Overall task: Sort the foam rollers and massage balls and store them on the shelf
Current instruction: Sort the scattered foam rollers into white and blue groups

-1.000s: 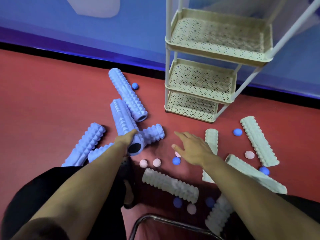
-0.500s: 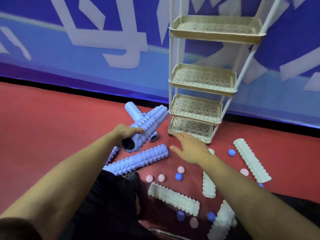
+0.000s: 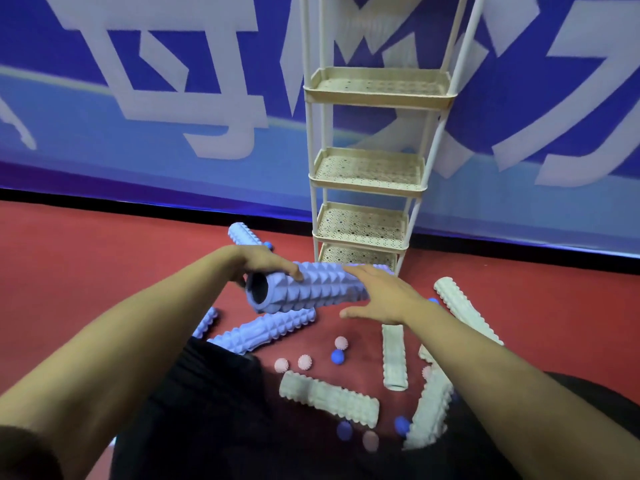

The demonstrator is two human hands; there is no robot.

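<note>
Now | left hand [image 3: 258,263] grips blue roller [image 3: 308,287] (level) — right hand [image 3: 384,296] flat

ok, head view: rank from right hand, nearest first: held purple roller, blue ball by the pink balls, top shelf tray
1. Held purple roller: under the right hand's fingers.
2. Blue ball: on the floor, below the hand.
3. Top shelf tray: high on the rack, farthest.

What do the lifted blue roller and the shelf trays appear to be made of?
Blue roller: likely matte foam over a hollow dark core, judging by the soft moulded pyramid bumps and open tube end. Shelf trays: probably cream plastic or painted metal, perforated with small holes; which one is unclear.
</note>
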